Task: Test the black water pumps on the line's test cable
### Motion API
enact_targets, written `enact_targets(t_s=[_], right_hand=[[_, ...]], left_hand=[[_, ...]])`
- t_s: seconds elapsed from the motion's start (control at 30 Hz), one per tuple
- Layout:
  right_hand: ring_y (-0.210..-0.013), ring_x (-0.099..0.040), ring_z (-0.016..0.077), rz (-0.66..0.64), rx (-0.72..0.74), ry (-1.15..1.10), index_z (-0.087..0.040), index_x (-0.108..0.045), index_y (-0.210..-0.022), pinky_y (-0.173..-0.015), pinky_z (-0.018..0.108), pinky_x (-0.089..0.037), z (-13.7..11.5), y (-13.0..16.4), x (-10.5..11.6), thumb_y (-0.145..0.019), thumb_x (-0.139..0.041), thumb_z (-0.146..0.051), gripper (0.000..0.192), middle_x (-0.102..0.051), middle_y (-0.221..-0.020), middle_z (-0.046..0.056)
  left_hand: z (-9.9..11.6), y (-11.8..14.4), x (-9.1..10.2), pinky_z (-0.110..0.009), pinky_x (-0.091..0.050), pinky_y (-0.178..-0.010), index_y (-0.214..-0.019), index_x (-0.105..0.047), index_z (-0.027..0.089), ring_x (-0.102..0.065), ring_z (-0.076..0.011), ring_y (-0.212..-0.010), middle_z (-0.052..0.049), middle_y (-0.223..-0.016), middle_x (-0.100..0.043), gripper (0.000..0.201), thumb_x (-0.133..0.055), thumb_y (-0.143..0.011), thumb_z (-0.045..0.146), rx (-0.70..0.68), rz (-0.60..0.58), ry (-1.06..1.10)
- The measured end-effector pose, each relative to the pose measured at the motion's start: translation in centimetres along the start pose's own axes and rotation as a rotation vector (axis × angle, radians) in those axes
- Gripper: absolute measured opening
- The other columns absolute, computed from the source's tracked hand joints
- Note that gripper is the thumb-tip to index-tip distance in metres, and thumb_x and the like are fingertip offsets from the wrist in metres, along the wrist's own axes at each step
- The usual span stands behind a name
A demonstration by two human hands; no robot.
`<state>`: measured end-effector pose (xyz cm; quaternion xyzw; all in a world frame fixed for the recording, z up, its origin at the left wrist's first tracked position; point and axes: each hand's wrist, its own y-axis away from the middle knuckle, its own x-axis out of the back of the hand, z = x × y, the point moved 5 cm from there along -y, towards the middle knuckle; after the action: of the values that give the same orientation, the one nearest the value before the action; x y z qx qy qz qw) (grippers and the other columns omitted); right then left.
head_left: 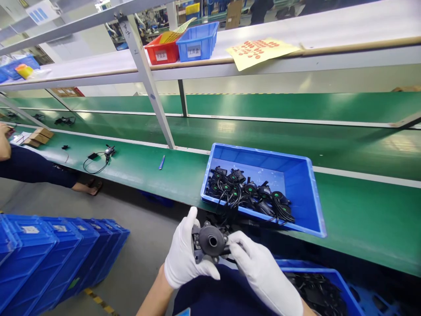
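Note:
A small black pump with a round housing and an open centre hole faces up between my hands. My left hand, in a white glove, is wrapped round its left side with the thumb stretched underneath. My right hand, gloved too, pinches the short spout at the pump's right side; its fingertips partly cover that spot. Just beyond my hands, a blue bin on the green bench holds several similar black pumps with cables, some marked with green dots. Cables hang over the bin's near edge.
A lower blue bin holds more black parts at right. Blue crates stand in a row on the left floor. On the green bench lie a blue pen-like tool and a cabled pump. Another person works far left.

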<state>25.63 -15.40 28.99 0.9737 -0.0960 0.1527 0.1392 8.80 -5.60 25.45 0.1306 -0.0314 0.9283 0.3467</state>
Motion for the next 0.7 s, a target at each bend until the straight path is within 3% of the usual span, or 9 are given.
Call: enact_targets(t_s=[0.1, 0.17, 0.27, 0.33, 0.4, 0.47, 0.53, 0.6, 0.7], right_hand=[[-0.056, -0.049, 0.015, 0.036, -0.129, -0.079, -0.024, -0.052, -0.072, -0.053, 0.027, -0.043, 0.9, -0.7, 0.4, -0.095, -0.04, -0.066, 0.049, -0.057, -0.065, 0.001], [-0.053, -0.045, 0.0146, 0.025, -0.181, -0.175, -0.024, -0.05, -0.073, -0.047, 0.027, -0.038, 1.2, -0.9, 0.3, -0.094, -0.038, -0.07, 0.052, -0.056, -0.065, 0.001], [-0.051, -0.042, 0.0135, -0.009, -0.215, -0.31, -0.023, -0.048, -0.071, -0.045, 0.026, -0.034, 1.1, -0.7, -0.2, -0.094, -0.039, -0.073, 0.056, -0.054, -0.062, 0.001], [-0.05, -0.041, 0.0122, -0.047, -0.187, -0.397, -0.022, -0.047, -0.068, -0.046, 0.025, -0.034, 0.6, -0.5, -0.7, -0.096, -0.036, -0.073, 0.059, -0.055, -0.062, 0.0], [-0.051, -0.042, 0.012, -0.048, -0.173, -0.384, -0.021, -0.051, -0.067, -0.049, 0.025, -0.036, 0.1, -0.3, -1.1, -0.097, -0.033, -0.069, 0.059, -0.057, -0.064, 0.0], [-0.059, -0.05, 0.014, -0.027, -0.203, -0.24, -0.021, -0.058, -0.071, -0.058, 0.027, -0.044, -0.3, -0.3, -1.5, -0.096, -0.041, -0.062, 0.051, -0.062, -0.071, 0.001], [-0.076, -0.06, 0.0183, -0.049, -0.239, -0.101, -0.022, -0.067, -0.09, -0.073, 0.029, -0.049, -1.0, -0.5, -2.6, -0.089, -0.055, -0.05, 0.031, -0.068, -0.085, 0.003], [-0.087, -0.063, 0.0231, -0.113, -0.212, -0.042, -0.022, -0.068, -0.108, -0.081, 0.033, -0.051, -1.9, -0.9, -4.3, -0.08, -0.066, -0.041, 0.034, -0.072, -0.097, 0.005], [-0.085, -0.063, 0.0237, -0.202, -0.062, -0.2, -0.018, -0.069, -0.1, -0.082, 0.034, -0.052, -3.1, -1.1, -6.9, -0.08, -0.07, -0.045, 0.034, -0.072, -0.092, 0.007]], left_hand=[[0.8, 0.1, -0.5, -0.05, -0.04, -0.11, -0.162, -0.012, 0.018, -0.058, -0.0357, -0.111, -0.014, -0.123, -0.055, 0.153, -0.081, -0.042, 0.083, 0.031, -0.021, 0.073], [1.6, 0.3, -0.8, -0.051, -0.037, -0.113, -0.161, -0.016, 0.02, -0.056, -0.0372, -0.118, -0.014, -0.129, -0.053, 0.15, -0.085, -0.042, 0.078, 0.057, -0.026, 0.125], [1.9, 0.3, -1.6, -0.047, -0.038, -0.114, -0.147, -0.044, 0.023, -0.053, -0.0344, -0.125, -0.012, -0.132, -0.055, 0.107, -0.086, -0.06, 0.068, 0.191, -0.016, 0.383], [1.3, 0.1, -2.5, -0.044, -0.045, -0.106, -0.129, -0.059, 0.021, -0.06, -0.0298, -0.116, -0.011, -0.12, -0.063, 0.072, -0.065, -0.081, 0.074, 0.317, -0.044, 0.653], [0.4, 0.1, -3.5, -0.042, -0.052, -0.093, -0.117, -0.065, 0.017, -0.066, -0.0262, -0.099, -0.01, -0.103, -0.067, 0.073, -0.041, -0.089, 0.08, 0.429, -0.093, 0.914], [-0.3, 0.4, -3.9, -0.041, -0.054, -0.088, -0.113, -0.067, 0.016, -0.067, -0.0246, -0.089, -0.01, -0.095, -0.067, 0.08, -0.035, -0.087, 0.084, 0.478, -0.08, 1.074], [-0.3, 1.2, -3.2, -0.043, -0.051, -0.095, -0.116, -0.067, 0.017, -0.066, -0.0261, -0.096, -0.01, -0.1, -0.068, 0.078, -0.038, -0.087, 0.083, 0.446, 0.004, 1.065], [0.5, 2.5, -1.5, -0.043, -0.042, -0.109, -0.123, -0.065, 0.022, -0.06, -0.0277, -0.116, -0.01, -0.116, -0.066, 0.067, -0.048, -0.089, 0.076, 0.343, 0.123, 0.888], [2.3, 3.7, 1.8, -0.039, -0.024, -0.123, -0.136, -0.059, 0.028, -0.045, -0.0281, -0.136, -0.008, -0.139, -0.055, 0.064, -0.07, -0.084, 0.063, 0.139, 0.19, 0.56]])
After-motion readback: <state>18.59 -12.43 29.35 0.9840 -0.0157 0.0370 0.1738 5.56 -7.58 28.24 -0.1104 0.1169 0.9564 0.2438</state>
